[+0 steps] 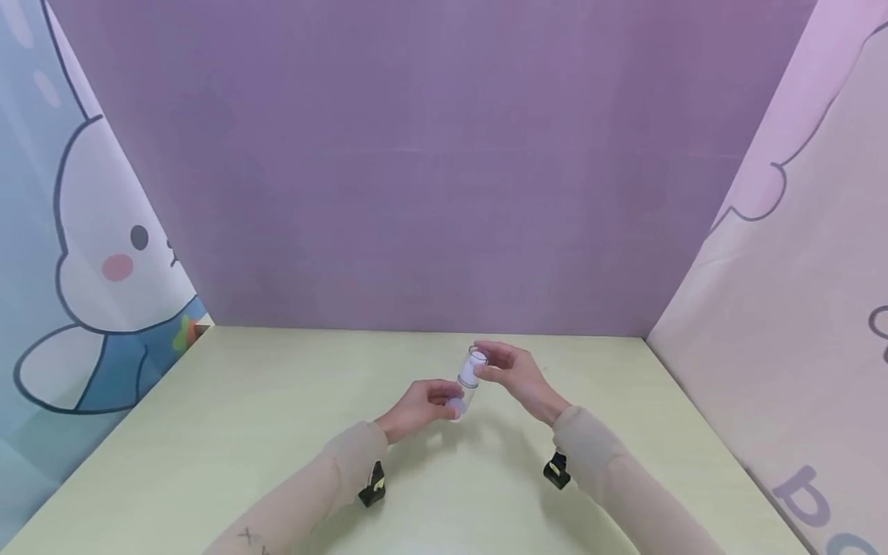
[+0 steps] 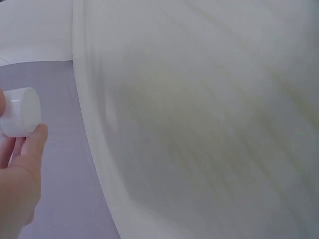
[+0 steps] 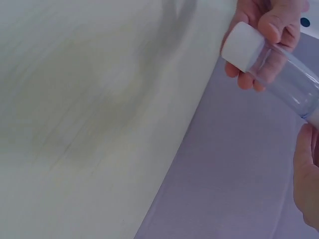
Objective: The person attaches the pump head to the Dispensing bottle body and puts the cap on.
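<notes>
Both hands hold a clear cylindrical bottle tilted above the table. My left hand grips its lower end, by a white end piece; in the left wrist view that white end piece shows between the thumb and fingers. At the upper end my right hand pinches a white section with a clear rim above it. The right wrist view shows the see-through bottle body between the hands, with the right hand at the frame's edge. No contents can be made out in it.
A pale yellow table lies under the hands. Behind it stands a purple panel. Printed cloth hangs at the left and right. Black wrist cameras hang below the sleeves.
</notes>
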{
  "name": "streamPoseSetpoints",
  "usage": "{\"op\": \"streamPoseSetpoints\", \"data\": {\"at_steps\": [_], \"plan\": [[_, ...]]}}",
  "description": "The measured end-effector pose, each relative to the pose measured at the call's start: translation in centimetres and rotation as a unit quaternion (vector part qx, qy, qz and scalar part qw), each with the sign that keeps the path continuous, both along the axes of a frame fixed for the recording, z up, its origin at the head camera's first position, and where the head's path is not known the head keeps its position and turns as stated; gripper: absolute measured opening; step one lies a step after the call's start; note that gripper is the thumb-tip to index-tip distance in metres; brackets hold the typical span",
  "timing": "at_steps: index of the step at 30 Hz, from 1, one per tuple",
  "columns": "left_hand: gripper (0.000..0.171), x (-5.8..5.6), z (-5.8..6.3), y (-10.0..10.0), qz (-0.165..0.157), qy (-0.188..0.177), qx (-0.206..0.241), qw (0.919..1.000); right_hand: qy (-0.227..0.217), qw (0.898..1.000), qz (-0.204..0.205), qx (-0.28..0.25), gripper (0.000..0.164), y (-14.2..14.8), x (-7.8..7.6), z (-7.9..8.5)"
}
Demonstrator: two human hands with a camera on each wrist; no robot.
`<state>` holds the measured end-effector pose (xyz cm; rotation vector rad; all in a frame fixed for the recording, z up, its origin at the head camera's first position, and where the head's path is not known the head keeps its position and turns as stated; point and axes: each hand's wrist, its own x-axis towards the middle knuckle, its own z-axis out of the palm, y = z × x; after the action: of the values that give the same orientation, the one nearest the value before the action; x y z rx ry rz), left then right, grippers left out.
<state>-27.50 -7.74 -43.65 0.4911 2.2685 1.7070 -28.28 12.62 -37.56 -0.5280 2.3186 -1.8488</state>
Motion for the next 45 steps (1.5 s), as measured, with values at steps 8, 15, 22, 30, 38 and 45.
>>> {"op": "streamPoseSetpoints", "data": {"at_steps": [8,15,22,30,38,45], "plan": [[0.039,-0.9,-0.8,0.3,0.003,0.014,0.012,0.9998,0.034,0.999,0.008,0.021,0.044,-0.5,-0.5,-0.3],[0.04,-0.6,-0.9,1.1,0.017,0.017,0.039,0.999,0.056,0.998,-0.012,0.035,0.038,-0.7,-1.1,-0.4],[0.039,-0.6,-1.0,1.6,0.037,0.017,0.052,0.9978,0.059,0.997,-0.028,0.035,0.036,-1.0,-1.1,-0.8],[0.041,-1.5,-1.1,2.1,0.026,0.003,0.05,0.9984,0.077,0.994,-0.017,0.074,0.036,-0.8,-1.4,-0.2],[0.041,-3.1,-1.3,2.3,0.041,0.009,0.006,0.9991,0.064,0.993,0.031,0.091,0.041,-0.5,-2.8,-0.8],[0.036,-4.1,-1.9,3.0,0.056,0.006,-0.012,0.9984,0.06,0.993,0.039,0.089,0.043,-0.3,-4.1,-2.0]]}}
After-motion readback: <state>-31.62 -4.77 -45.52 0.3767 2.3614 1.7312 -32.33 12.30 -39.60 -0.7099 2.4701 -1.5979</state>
